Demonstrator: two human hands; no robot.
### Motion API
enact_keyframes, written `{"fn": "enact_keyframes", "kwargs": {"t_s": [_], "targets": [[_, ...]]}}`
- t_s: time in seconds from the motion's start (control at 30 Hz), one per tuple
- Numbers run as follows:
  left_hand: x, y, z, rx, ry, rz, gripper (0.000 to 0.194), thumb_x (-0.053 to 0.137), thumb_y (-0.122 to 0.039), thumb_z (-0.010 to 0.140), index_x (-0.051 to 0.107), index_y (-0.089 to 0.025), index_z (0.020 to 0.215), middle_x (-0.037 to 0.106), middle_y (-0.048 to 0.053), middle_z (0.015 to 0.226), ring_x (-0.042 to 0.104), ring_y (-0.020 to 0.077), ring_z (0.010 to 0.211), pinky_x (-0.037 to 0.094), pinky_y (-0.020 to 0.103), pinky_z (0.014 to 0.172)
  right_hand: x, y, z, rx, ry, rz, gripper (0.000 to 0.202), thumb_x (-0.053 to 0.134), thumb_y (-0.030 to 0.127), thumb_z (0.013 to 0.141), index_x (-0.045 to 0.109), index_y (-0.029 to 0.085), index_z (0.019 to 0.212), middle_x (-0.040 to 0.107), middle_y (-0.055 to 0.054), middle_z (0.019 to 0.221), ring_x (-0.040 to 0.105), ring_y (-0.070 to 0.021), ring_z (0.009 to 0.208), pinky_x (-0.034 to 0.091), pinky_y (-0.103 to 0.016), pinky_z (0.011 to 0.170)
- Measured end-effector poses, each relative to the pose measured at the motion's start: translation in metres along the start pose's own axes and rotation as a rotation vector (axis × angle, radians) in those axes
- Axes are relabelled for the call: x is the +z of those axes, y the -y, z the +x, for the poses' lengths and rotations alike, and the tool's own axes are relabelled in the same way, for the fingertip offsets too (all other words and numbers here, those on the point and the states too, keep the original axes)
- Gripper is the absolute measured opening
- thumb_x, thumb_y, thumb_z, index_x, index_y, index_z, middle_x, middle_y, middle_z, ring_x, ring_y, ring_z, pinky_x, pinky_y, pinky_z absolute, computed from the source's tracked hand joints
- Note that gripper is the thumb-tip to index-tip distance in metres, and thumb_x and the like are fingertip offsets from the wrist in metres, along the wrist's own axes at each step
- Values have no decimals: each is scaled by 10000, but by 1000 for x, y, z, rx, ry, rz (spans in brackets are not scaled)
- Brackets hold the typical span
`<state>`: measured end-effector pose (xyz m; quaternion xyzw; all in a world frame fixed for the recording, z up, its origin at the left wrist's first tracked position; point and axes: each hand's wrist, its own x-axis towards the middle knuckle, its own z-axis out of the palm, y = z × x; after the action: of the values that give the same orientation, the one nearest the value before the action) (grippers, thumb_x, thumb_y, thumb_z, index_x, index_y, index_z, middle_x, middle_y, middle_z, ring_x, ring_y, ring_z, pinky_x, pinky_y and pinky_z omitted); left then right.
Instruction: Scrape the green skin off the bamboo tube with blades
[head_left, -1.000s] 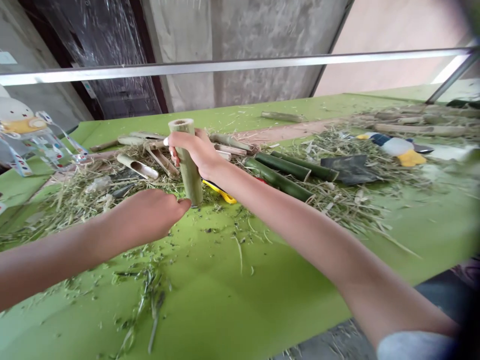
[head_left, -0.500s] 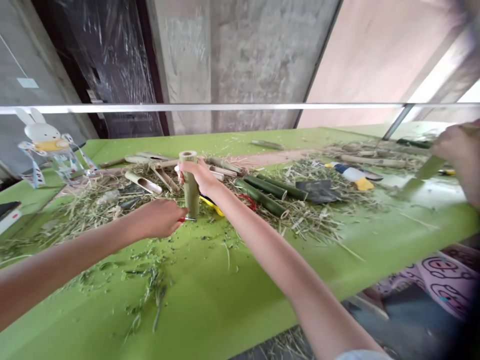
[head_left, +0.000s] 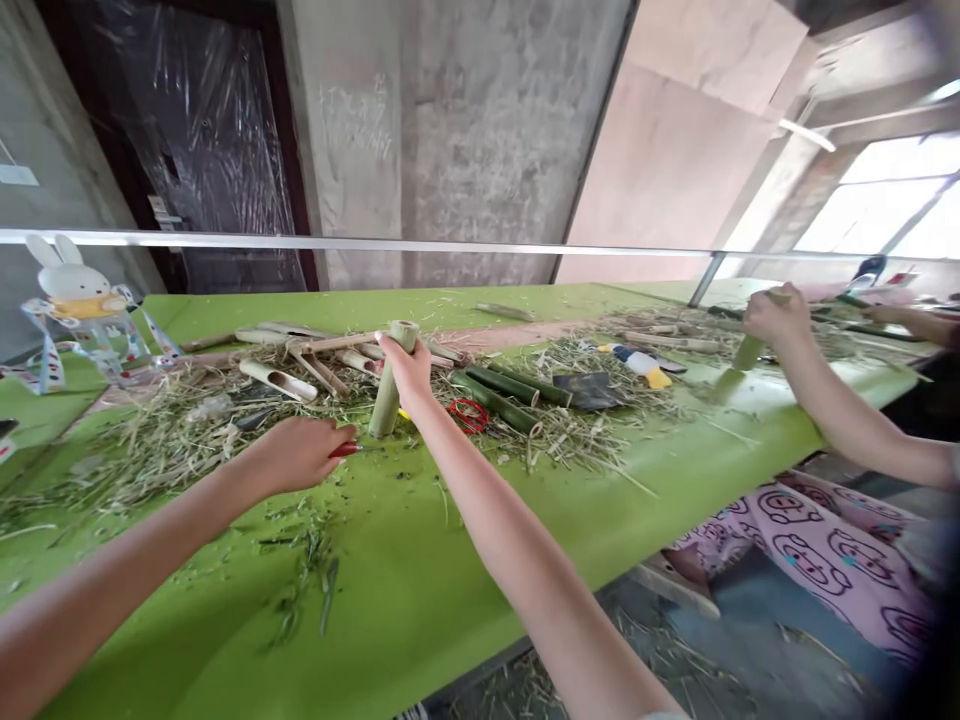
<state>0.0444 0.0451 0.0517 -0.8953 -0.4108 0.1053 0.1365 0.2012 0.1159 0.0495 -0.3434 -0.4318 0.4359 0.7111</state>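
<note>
My right hand [head_left: 409,368] is wrapped round the upper part of a peeled, pale green bamboo tube [head_left: 385,408], which stands on the green tabletop [head_left: 427,560] with its top leaning right. In my left hand [head_left: 300,455] is a small red-handled knife [head_left: 345,450]. Its thin blade points right, low down near the foot of the tube; whether it touches is too small to tell. Behind my right wrist, a yellow thing [head_left: 405,413] is mostly hidden, and a red loop [head_left: 468,415] lies just to its right.
Dark green bamboo pieces [head_left: 495,402] and split, cut bamboo [head_left: 279,380] lie among heaps of shavings [head_left: 172,430]. A white and yellow glove [head_left: 645,367] sits further right. At left stands a rabbit figure [head_left: 75,285]. A co-worker's hand [head_left: 780,315] grips another bamboo piece at right.
The view has swung to the right, showing more of the co-worker. The tube has gone from upright to leaning right. My left hand has drawn the knife back from the tube's foot.
</note>
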Motion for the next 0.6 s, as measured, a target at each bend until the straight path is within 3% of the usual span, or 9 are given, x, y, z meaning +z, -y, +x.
{"fn": "enact_keyframes", "kwargs": {"t_s": [0.17, 0.3, 0.4, 0.6], "targets": [[5, 3, 0, -15, -23, 52, 344, 316, -299, 899, 534, -136, 1110, 636, 111, 908, 621, 227, 742, 400, 278, 571, -18, -2, 0, 31, 159, 63, 301, 606, 456, 688, 478, 198, 776, 505, 39, 550, 526, -116, 492, 454, -254, 496], [10, -1, -2, 2, -28, 50, 372, 288, -305, 917, 510, -127, 1157, 621, 120, 910, 608, 201, 718, 382, 254, 547, -28, -4, 0, 20, 86, 75, 275, 599, 439, 712, 461, 202, 721, 488, 45, 513, 496, -113, 438, 455, -268, 463], [12, -1, -10, 5, -41, 20, 371, 280, -325, 921, 506, -163, 1166, 628, 95, 890, 603, 179, 688, 375, 241, 533, -26, -1, -4, -22, 28, -11, 266, 618, 404, 701, 454, 196, 673, 472, 46, 478, 459, -97, 388, 420, -248, 413], [11, -12, -24, 12, -100, 62, 362, 279, -339, 921, 501, -185, 1163, 633, 69, 847, 601, 170, 626, 376, 244, 496, -10, 7, -25, -148, 167, -262, 198, 625, 324, 674, 485, 192, 720, 507, 48, 525, 493, -87, 422, 433, -226, 434]]}}
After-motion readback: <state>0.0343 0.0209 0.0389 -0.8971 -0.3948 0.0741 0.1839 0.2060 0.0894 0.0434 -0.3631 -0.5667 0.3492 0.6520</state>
